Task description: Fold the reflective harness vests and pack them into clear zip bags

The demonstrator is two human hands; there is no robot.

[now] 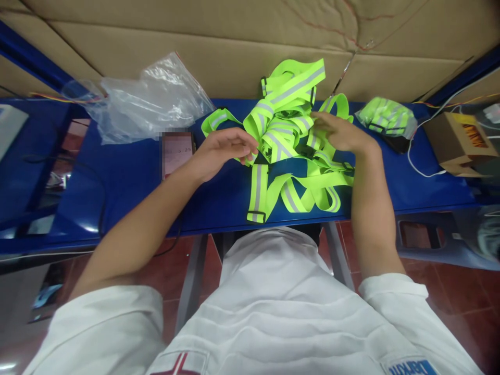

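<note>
Straps (291, 143), reflective neon-yellow, are heaped between far and near edges of the desk (221, 200), flanked by left hand (222, 150), fingers curled, any pinch impossible to tell, and right hand (346, 133), fingers loosely spread.

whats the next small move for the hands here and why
Probably ease one loop off the right side of the heaped yellow-green straps with the right hand: its fingers are at that side, and the straps lie looped over one another.
</note>
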